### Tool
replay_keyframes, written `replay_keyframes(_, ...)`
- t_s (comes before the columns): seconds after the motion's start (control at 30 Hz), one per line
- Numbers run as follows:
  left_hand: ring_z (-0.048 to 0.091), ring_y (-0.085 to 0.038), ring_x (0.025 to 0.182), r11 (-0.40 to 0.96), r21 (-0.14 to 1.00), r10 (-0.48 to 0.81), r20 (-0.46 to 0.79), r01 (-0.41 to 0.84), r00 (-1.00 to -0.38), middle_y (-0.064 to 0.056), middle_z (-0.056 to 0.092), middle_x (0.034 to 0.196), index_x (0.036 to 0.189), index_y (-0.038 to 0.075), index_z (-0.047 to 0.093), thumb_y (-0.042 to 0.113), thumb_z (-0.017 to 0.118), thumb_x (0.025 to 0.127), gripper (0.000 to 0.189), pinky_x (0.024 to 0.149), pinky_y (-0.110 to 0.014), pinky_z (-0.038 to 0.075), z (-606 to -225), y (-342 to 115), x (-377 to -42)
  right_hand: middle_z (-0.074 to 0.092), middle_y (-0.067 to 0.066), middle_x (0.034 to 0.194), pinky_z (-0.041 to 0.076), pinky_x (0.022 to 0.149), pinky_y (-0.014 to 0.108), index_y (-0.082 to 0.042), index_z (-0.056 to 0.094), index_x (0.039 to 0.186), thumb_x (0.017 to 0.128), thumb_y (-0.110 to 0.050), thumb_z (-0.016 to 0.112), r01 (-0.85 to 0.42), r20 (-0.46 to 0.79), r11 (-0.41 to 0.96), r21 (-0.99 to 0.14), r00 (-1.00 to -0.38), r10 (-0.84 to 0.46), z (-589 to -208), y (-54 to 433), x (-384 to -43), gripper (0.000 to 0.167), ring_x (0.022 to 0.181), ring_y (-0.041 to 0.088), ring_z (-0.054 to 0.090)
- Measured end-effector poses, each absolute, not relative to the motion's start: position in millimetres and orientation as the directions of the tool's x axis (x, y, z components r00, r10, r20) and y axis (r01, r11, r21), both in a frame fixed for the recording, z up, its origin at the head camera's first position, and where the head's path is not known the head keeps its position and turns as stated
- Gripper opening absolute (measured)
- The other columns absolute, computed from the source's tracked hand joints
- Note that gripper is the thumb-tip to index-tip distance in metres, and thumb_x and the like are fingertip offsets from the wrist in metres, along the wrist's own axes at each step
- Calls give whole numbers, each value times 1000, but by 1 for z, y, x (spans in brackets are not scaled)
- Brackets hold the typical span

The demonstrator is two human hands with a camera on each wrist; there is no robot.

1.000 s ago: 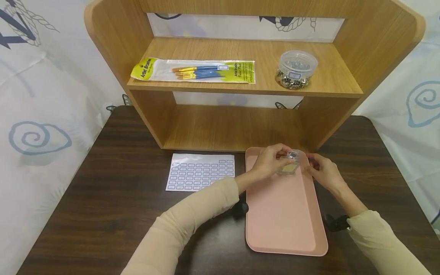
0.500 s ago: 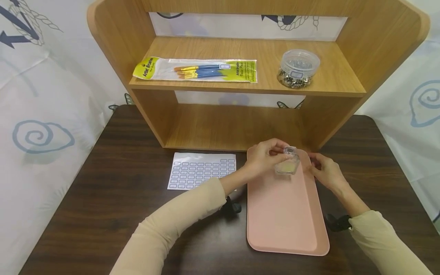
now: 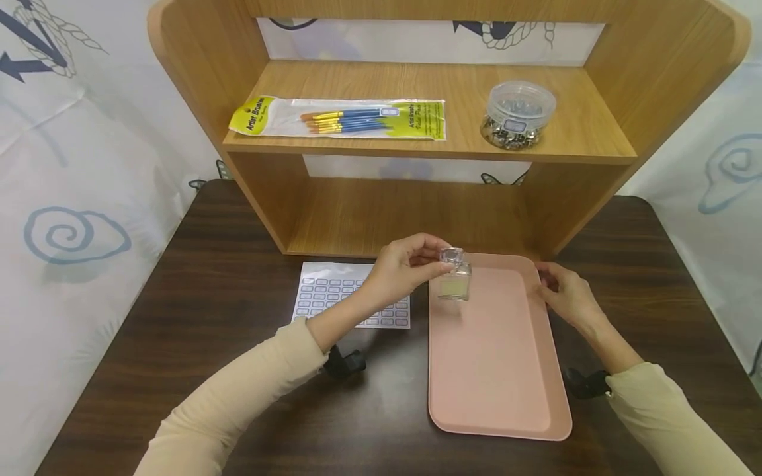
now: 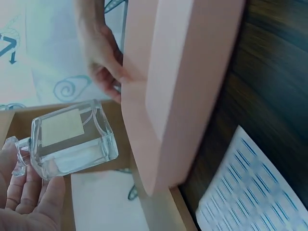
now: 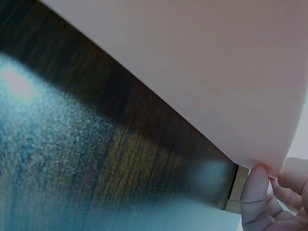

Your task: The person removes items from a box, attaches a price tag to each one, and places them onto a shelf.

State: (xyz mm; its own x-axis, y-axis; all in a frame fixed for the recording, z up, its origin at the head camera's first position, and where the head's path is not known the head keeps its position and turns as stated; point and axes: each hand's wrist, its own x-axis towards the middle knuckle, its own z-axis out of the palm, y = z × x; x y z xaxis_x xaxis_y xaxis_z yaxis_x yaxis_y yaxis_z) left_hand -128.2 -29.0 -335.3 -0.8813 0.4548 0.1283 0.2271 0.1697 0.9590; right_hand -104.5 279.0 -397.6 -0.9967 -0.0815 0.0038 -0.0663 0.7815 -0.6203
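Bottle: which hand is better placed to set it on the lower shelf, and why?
Probably the left hand: it holds the bottle by its top, near the lower shelf. The right hand grips the tray by its edge, so would likely have to let go first.

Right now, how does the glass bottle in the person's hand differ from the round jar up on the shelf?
The bottle is boxy; the jar is round. The left hand holds the bottle near its top; the jar stands on the shelf. The bottle shows a pale yellowish patch; the jar contains small metallic-looking pieces. Both are see-through.
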Motion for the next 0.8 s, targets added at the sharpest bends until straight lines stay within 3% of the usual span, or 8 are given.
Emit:
replay_keyframes(0.4,64,-16,89,296,936,419,52,190,-907,-9,68,97,105,3,65,9,72,81,26,78,-26,53,-355,-99,-99,57,14,81,40,51,21,13,51,119,85,0,59,-89,35,783,-615,-996,-86,-399,279,-105,38,61,7,48)
replay_keyframes(0.8,65,-14,91,333,932,427,-15,142,-904,-8,69,100,104,3,66,10,74,79,27,79,-23,53,-379,-131,-73,56,15,83,43,51,21,12,48,123,87,-1,59,-51,-19,772,-633,-996,-81,-398,280,-105,40,62,8,52)
